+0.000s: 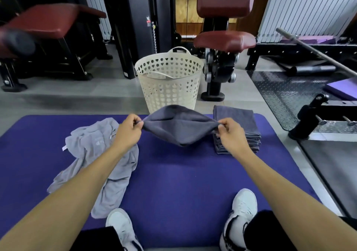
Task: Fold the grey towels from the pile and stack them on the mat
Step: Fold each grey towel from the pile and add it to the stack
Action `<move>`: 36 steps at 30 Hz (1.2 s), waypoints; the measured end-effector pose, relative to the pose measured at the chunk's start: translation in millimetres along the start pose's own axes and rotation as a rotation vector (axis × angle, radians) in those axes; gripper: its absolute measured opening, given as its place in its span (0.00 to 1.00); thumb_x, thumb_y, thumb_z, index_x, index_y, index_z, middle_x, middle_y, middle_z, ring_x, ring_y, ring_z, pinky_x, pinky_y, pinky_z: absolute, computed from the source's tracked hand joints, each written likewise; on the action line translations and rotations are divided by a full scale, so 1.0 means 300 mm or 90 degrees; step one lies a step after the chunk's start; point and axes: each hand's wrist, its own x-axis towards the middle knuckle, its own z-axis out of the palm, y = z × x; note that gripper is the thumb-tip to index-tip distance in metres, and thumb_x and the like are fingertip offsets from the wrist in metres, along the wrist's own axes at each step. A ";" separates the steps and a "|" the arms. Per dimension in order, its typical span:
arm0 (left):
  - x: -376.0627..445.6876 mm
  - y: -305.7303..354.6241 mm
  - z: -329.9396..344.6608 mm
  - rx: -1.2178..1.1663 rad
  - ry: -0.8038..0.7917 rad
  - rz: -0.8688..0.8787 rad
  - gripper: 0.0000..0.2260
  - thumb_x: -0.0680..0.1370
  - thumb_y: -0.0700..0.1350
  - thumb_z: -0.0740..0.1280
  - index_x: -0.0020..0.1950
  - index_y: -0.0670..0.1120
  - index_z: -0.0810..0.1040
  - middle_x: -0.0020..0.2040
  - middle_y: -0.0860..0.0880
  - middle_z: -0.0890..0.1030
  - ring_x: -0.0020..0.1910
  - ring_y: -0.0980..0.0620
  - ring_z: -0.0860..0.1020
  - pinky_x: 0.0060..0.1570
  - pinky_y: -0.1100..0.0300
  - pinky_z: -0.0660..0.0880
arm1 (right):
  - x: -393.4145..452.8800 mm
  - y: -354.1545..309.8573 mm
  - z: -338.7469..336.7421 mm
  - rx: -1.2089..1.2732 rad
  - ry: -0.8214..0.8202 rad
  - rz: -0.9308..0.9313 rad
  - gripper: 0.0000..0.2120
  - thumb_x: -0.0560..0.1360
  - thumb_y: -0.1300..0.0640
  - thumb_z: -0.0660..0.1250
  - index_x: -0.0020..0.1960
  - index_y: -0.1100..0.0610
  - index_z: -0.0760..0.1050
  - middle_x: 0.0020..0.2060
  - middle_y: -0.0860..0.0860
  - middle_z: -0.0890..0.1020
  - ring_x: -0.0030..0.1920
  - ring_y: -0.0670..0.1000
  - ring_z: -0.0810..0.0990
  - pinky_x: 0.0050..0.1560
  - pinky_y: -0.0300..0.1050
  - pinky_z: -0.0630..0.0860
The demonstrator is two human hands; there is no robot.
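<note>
Sitting on purple mat point(173, 183), grey tile floor around. My left hand point(128, 130) and right hand point(230, 135) apart, each pinching one end of dark towel point(178, 125), held above mat. Folded stack point(238, 127) right, loose pile point(100, 154) left. White basket point(170, 79) and gym machines behind.

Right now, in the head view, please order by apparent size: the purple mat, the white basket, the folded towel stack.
1. Purple mat, clearly largest.
2. White basket.
3. Folded towel stack, partly hidden by the right hand.
</note>
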 end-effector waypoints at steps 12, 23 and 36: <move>-0.462 -0.378 0.181 0.002 -0.148 -0.113 0.11 0.81 0.39 0.64 0.41 0.50 0.70 0.36 0.52 0.76 0.37 0.54 0.73 0.39 0.61 0.68 | -0.363 0.356 0.106 -0.213 -0.196 0.071 0.05 0.80 0.62 0.61 0.51 0.58 0.76 0.42 0.56 0.84 0.44 0.57 0.80 0.43 0.47 0.74; -0.540 -0.513 0.184 0.224 -0.439 -0.135 0.11 0.75 0.41 0.70 0.37 0.54 0.74 0.39 0.54 0.80 0.45 0.49 0.79 0.48 0.58 0.72 | -0.447 0.446 0.143 -0.470 -0.539 0.125 0.08 0.73 0.61 0.61 0.43 0.51 0.77 0.48 0.54 0.82 0.49 0.57 0.80 0.51 0.50 0.78; -0.230 -0.455 0.175 0.178 -0.439 -0.105 0.06 0.78 0.43 0.68 0.41 0.50 0.79 0.42 0.53 0.82 0.43 0.53 0.79 0.47 0.60 0.73 | -0.189 0.250 0.343 -0.170 -0.436 0.062 0.11 0.75 0.63 0.66 0.37 0.49 0.77 0.34 0.44 0.80 0.37 0.45 0.80 0.37 0.29 0.72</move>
